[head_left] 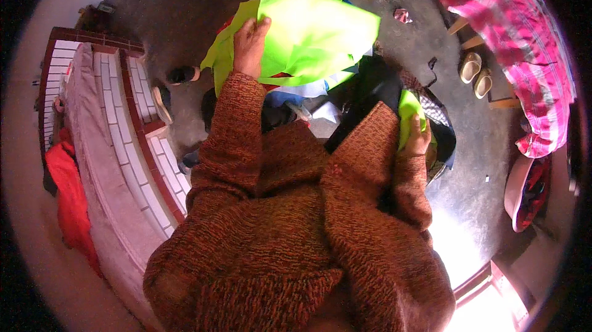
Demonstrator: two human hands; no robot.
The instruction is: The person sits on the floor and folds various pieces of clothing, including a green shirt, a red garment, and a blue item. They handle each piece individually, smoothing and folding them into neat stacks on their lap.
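My left hand (249, 48) on lime sheet (317, 33), long axis crosswise, grip unclear; right hand (418, 138) clutches lime bundle (408, 107), pointing forward.

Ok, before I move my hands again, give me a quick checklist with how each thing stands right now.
1. Left hand on the large yellow-green cloth: ok, touching it.
2. Right hand on the smaller yellow-green cloth: ok, touching it.
3. Firmness of either grip: cannot tell.
4. Large cloth lying flat: not ok, its left side is creased.
5. Everything under the large cloth visible: not ok, it is partly covered.
6. Beige shoes apart from both hands: ok, on the floor at the right.
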